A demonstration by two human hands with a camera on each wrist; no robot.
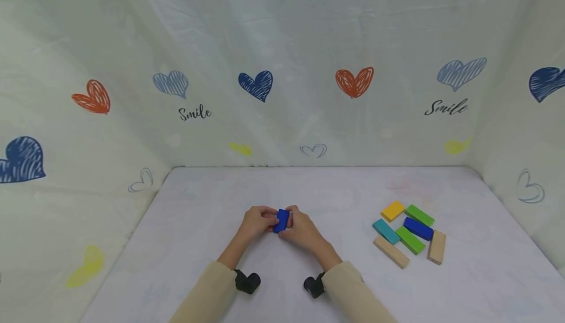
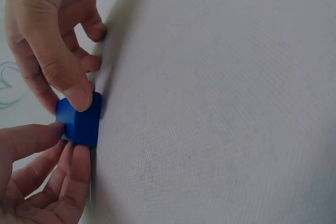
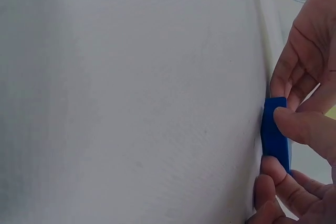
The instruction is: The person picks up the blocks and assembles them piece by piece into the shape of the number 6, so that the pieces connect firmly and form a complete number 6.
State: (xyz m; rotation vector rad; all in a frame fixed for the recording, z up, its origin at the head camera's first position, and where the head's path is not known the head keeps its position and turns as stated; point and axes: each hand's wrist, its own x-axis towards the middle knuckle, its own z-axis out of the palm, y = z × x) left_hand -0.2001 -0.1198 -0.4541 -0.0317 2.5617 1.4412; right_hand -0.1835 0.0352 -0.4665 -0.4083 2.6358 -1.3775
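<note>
Near the middle of the table, a small blue block (image 1: 281, 220) is held between both hands. My left hand (image 1: 257, 222) pinches its left side with thumb and fingers. On the opposite side my right hand (image 1: 303, 230) grips it the same way. The left wrist view shows the blue block (image 2: 84, 121) between the fingertips of both hands, close to the white surface. In the right wrist view, a thumb lies across the face of the block (image 3: 275, 137). Fingers cover parts of it, and whether its underside touches the table I cannot tell.
Right of the hands lies a loose group of blocks: a yellow block (image 1: 393, 211), a teal block (image 1: 386, 231), another blue block (image 1: 418, 228), green blocks (image 1: 410, 240) and plain wooden blocks (image 1: 391, 252). A white cloth with printed hearts (image 1: 355, 82) rises behind the table (image 1: 198, 234).
</note>
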